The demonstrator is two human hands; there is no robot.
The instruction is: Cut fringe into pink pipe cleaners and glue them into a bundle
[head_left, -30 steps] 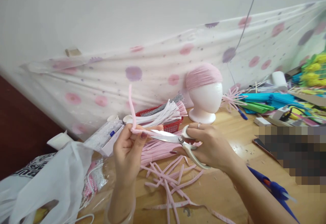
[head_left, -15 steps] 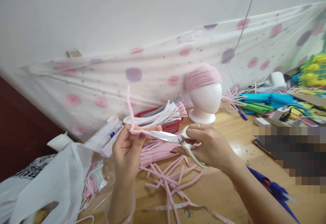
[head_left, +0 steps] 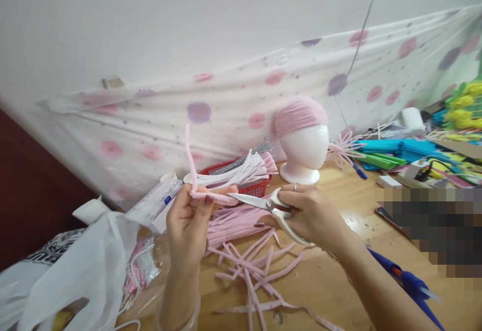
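My left hand (head_left: 192, 220) pinches a bent pink pipe cleaner (head_left: 191, 162), one arm pointing up and the other running right along my fingers. White-handled scissors (head_left: 252, 202) are in my right hand (head_left: 312, 215), its fingers through the loops. The blades look closed, and their tip is close to the right end of the pipe cleaner; whether they touch I cannot tell. Below my hands, a bundle of pink pipe cleaners (head_left: 237, 225) lies on the wooden table (head_left: 320, 291), with loose pink pieces (head_left: 248, 265) in front of it.
A red basket (head_left: 256, 189) holds white, silver and pink pipe cleaners. Beside it stands a white foam head (head_left: 305, 147) wrapped in pink on top. A blue glue gun (head_left: 410, 283) lies at right, a measuring tape (head_left: 271, 305) in front, a white bag (head_left: 83, 276) at left.
The scissors have shifted slightly right, so their tip now sits near the pipe cleaner's end instead of lying along it. My left hand keeps its pinch in nearly the same place.
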